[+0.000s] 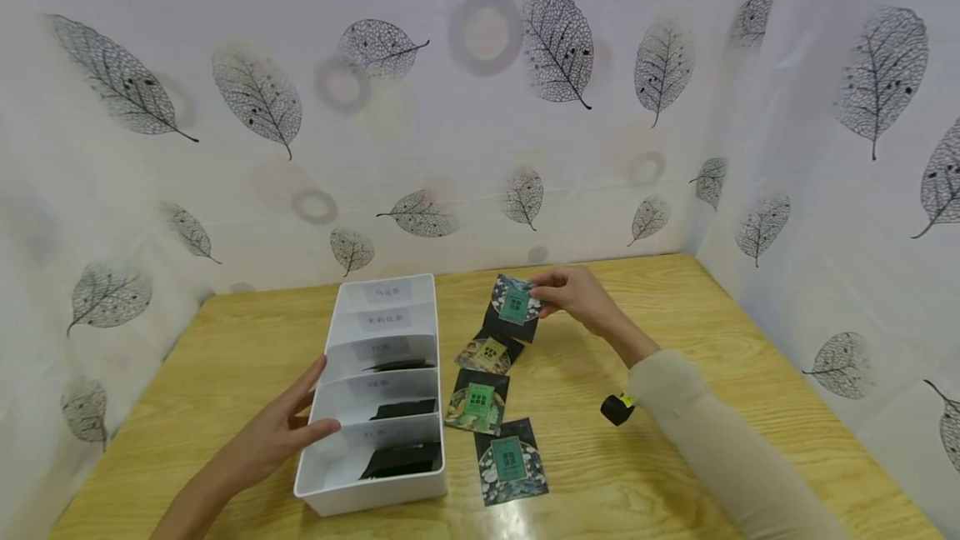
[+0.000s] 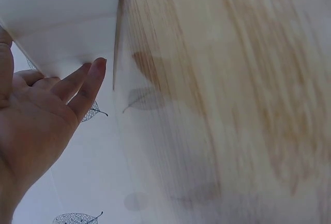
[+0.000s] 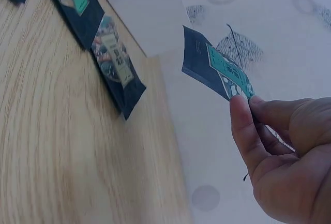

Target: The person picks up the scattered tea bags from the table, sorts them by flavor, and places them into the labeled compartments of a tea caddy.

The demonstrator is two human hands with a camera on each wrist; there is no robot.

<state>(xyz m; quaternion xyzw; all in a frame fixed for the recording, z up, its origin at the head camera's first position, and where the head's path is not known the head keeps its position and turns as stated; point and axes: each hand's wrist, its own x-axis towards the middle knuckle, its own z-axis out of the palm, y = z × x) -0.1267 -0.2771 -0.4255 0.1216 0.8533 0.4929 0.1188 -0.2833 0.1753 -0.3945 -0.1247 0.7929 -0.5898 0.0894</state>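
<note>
My right hand (image 1: 583, 300) pinches a dark tea sachet (image 1: 513, 307) with a teal label by its edge, between thumb and fingers. In the right wrist view this sachet (image 3: 213, 64) is tilted, raised off the table. Below it in the head view lie a sachet with a yellowish label (image 1: 489, 352), one with a green label (image 1: 477, 403) and one with a teal label (image 1: 512, 463). To their left stands a white divided box (image 1: 313, 473). My left hand (image 1: 258, 444) rests against the box's left side, fingers spread; the left wrist view shows its fingertips along the wall.
Dark sachets (image 1: 405, 460) stand in the box's nearer compartments, and its dividers carry handwritten labels. A small black and yellow object (image 1: 617, 409) lies near my right sleeve (image 1: 667, 382). Leaf-patterned curtains (image 1: 480, 132) border the wooden table (image 1: 637, 490) at the back and sides.
</note>
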